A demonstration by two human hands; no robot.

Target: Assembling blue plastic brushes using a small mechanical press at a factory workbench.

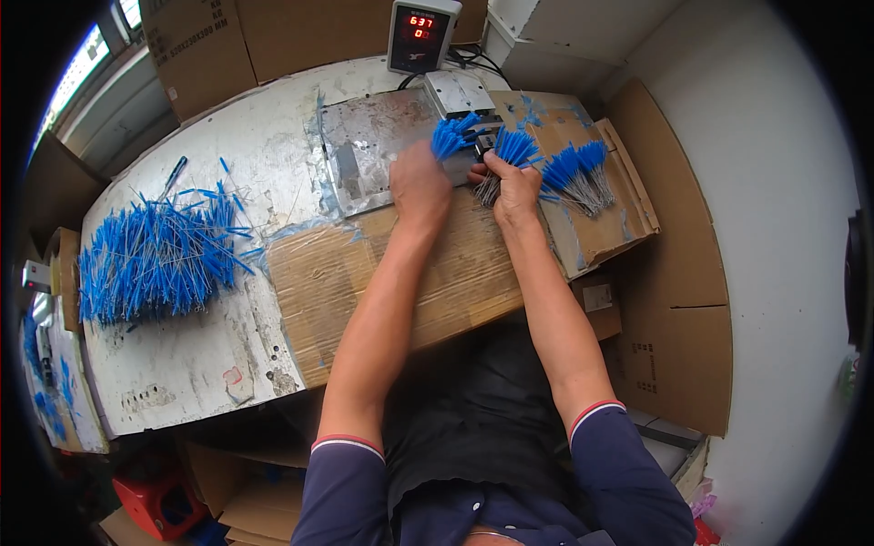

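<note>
My right hand (517, 189) is closed around a bundle of thin metal wires with blue ends (515, 146). The blue ends fan out above its thumb and the bare wires hang below its fingers. My left hand (421, 185) is over the metal plate (364, 136), smeared by motion, its fingers hard to make out. Just beyond it is another cluster of blue ends (455, 136); whether that hand touches it I cannot tell. Between the hands is a small black part (485, 146). Further bundles of blue-tipped wires (578, 173) lie on cardboard to the right.
A large heap of blue-tipped wires (164, 255) covers the left of the worn white table (182, 382). A digital display (421, 36) with red digits stands at the back. Flat cardboard (328, 291) lines the front edge, and a white wall (765, 182) is at right.
</note>
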